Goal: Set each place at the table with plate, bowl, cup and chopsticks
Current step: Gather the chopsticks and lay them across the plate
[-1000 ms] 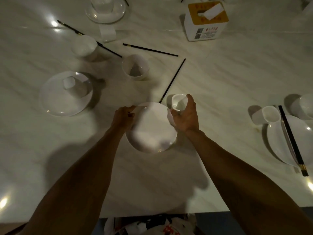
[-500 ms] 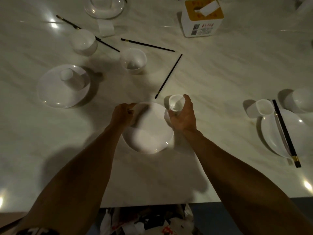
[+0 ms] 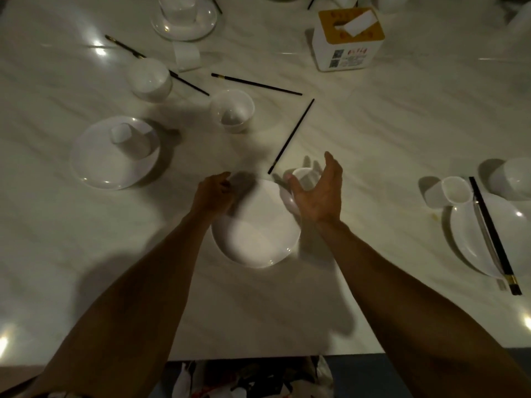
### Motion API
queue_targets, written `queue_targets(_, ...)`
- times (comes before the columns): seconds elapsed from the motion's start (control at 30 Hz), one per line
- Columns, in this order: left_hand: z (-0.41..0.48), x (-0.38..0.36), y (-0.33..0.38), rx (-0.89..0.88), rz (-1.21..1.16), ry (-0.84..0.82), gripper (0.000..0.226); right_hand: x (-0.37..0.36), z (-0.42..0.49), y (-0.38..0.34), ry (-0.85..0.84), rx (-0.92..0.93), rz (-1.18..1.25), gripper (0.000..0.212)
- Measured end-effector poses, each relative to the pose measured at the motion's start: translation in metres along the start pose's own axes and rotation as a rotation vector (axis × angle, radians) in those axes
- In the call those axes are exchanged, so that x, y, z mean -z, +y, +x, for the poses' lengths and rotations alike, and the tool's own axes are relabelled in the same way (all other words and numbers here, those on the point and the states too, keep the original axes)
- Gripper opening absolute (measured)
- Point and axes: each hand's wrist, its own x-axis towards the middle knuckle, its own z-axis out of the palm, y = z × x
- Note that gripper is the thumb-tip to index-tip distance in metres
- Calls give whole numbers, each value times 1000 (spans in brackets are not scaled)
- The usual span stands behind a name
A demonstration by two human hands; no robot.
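Note:
A white plate (image 3: 255, 231) lies on the marble table in front of me. My left hand (image 3: 214, 192) sits at its far-left rim with curled fingers that seem to pinch the edge. A small white cup (image 3: 304, 179) stands upright just beyond the plate's far-right rim. My right hand (image 3: 319, 193) hovers beside it with fingers spread, off the cup. A loose black chopstick (image 3: 290, 136) points at the cup, and another chopstick (image 3: 255, 84) lies farther back. A white bowl (image 3: 232, 110) stands beyond the plate.
At left, a second plate (image 3: 115, 153) carries an overturned cup (image 3: 126, 136); behind it are an overturned bowl (image 3: 149, 79) and a third chopstick (image 3: 186, 83). A place with plate (image 3: 474, 245), cup (image 3: 454, 191), chopsticks (image 3: 494, 237) and bowl (image 3: 514, 179) is at right. A tissue box (image 3: 347, 38) stands at the back.
My right hand has let go of the small cup and spread its fingers; the cup now stands by the plate's rim. My left hand stays at the plate's edge.

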Motion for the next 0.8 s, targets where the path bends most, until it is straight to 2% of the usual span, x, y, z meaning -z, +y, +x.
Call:
queue_targets(0.1, 23, 11, 9, 35, -37, 69, 55, -8, 25, -16, -23, 107, -98, 86)
queue_targets(0.17, 42, 20, 20, 35, -60, 135, 55, -18, 46, -29, -100, 156, -137, 78)
queue_targets(0.23, 63, 26, 30, 25, -61, 158, 61, -30, 65, -40, -194, 137, -182, 74)
queue_targets(0.33, 96, 29, 39, -31, 14, 184, 82, -46, 87, -45, -323, 77, -274, 71)
queue_targets(0.43, 128, 32, 45, -45, 106, 214, 104, -55, 100, -45, -377, 39, -361, 66)
queue_targets(0.53, 154, 34, 51, -63, 276, 170, 121, -59, 111, -43, -417, 6, -416, 62)
queue_targets(0.63, 174, 36, 56, -124, 368, 32, 136, -62, 118, -43, -429, -12, -450, 59)
queue_targets(0.7, 180, 35, 59, -165, 359, -30, 137, -63, 121, -45, -417, -17, -472, 59)
queue_targets(0.8, 179, 36, 59, -187, 342, -23, 131, -64, 123, -46, -414, -26, -478, 64)
